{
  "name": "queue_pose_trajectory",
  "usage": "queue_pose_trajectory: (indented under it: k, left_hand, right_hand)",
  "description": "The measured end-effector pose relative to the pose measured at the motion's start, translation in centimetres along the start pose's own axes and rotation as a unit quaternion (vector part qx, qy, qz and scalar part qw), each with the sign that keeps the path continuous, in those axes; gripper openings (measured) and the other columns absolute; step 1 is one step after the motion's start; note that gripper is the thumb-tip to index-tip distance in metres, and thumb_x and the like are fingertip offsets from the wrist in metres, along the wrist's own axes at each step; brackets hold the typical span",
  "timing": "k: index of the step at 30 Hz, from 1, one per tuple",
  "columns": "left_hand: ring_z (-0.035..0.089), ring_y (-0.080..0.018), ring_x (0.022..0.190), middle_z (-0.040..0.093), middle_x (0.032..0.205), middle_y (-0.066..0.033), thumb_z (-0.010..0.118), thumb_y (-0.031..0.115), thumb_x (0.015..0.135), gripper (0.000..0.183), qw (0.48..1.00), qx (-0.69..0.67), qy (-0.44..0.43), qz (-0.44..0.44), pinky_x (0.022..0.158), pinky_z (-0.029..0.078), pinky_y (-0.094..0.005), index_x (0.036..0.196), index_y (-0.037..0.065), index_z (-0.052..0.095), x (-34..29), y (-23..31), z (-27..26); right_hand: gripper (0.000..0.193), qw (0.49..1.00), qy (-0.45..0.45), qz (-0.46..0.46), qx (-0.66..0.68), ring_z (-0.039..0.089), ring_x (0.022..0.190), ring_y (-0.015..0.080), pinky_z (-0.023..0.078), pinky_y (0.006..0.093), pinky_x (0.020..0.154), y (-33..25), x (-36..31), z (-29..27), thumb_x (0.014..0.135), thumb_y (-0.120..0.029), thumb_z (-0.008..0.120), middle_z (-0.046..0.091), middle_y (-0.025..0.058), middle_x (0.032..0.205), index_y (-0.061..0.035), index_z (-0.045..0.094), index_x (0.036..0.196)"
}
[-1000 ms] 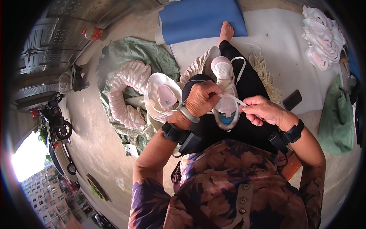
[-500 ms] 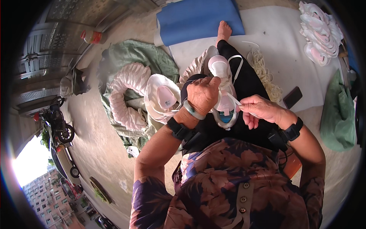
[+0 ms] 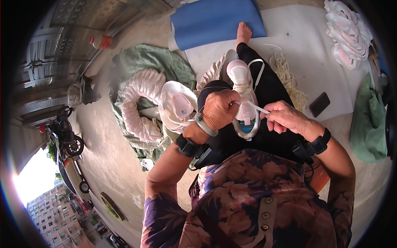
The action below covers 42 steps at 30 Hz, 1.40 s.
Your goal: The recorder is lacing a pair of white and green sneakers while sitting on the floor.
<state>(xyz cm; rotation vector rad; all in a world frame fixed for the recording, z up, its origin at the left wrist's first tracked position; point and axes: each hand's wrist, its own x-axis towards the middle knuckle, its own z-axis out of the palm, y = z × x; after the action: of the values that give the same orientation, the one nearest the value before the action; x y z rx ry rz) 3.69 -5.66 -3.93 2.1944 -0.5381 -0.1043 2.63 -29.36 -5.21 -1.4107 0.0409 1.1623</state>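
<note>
A white and pink shoe upper (image 3: 239,74) rests on my lap, its toe pointing away from me and its heel opening near my waist. A flat white shoelace (image 3: 259,108) stretches across its tongue between my hands. My right hand (image 3: 285,118) pinches the lace between thumb and forefinger, the other fingers curled. My left hand (image 3: 220,108) is closed at the upper's left edge, apparently on the lace too; its fingertips are partly hidden. One lace loop (image 3: 261,70) arcs out right of the toe.
Left of my knee, stacked uppers (image 3: 140,105) curve over green cloth (image 3: 173,62). Loose laces (image 3: 291,80) and a phone (image 3: 319,105) lie to the right. More uppers (image 3: 347,35) are piled at the far right, beyond a green bag (image 3: 367,124). A blue sheet (image 3: 217,22) lies ahead.
My left hand has come down toward me along the upper's left edge. My right hand has shifted slightly right, and the lace between them is drawn straighter.
</note>
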Motion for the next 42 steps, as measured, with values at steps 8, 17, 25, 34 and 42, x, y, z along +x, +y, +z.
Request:
queue_pose_trajectory:
  k: [8,17,25,34,42]
  left_hand:
    - [0.058,-0.0305,0.061,0.056,0.063,-0.0117,0.057,0.004,0.066,0.005,0.984,0.131,-0.107,0.051,0.054,0.046,-0.0364,0.071,0.005,0.056,-0.3,0.4,-0.3]
    - [0.054,-0.0096,0.052,0.057,0.061,-0.0038,0.056,-0.002,0.076,0.007,0.973,0.04,0.209,-0.089,0.05,0.044,-0.0255,0.078,0.004,0.054,1.3,-2.0,2.7]
    - [0.053,-0.0094,0.066,0.057,0.082,-0.0039,0.048,-0.003,0.085,0.01,0.958,-0.242,0.133,-0.072,0.061,0.044,-0.022,0.093,0.003,0.048,-1.7,-0.6,3.1]
    - [0.059,-0.0252,0.07,0.056,0.08,-0.0092,0.057,-0.005,0.063,0.024,0.979,0.134,-0.042,0.148,0.062,0.048,-0.0319,0.086,0.003,0.055,-3.5,1.4,0.6]
    - [0.058,-0.0206,0.068,0.05,0.078,-0.0057,0.059,0.009,0.062,0.021,0.936,0.217,-0.104,0.257,0.06,0.047,-0.0303,0.082,0.004,0.055,-4.2,1.3,1.8]
  right_hand:
    - [0.021,1.0,0.0,0.001,0.014,0.051,0.041,0.0081,0.035,0.0191,0.035,0.1,-0.1,-0.3,0.085,-0.014,0.046,0.057,0.0071,0.06,0.0016,0.058,0.094]
    - [0.022,0.999,-0.027,0.011,-0.026,0.058,0.047,0.0133,0.042,0.0216,0.038,-0.1,-0.4,0.5,0.085,-0.013,0.044,0.059,0.0105,0.065,0.0045,0.055,0.095]
    - [0.022,0.997,0.025,-0.023,-0.072,0.053,0.041,0.0119,0.04,0.0226,0.038,0.0,-0.5,0.6,0.084,-0.01,0.042,0.058,0.0091,0.061,0.0043,0.057,0.092]
    - [0.016,0.904,0.164,-0.244,-0.31,0.052,0.05,0.0337,0.04,0.0372,0.048,0.9,-0.3,1.2,0.083,-0.012,0.052,0.052,0.0189,0.057,0.003,0.054,0.077]
    - [0.019,0.853,0.233,-0.285,-0.37,0.05,0.055,0.0388,0.039,0.0404,0.049,1.7,0.1,0.9,0.082,-0.01,0.056,0.048,0.0188,0.056,-0.0001,0.046,0.069]
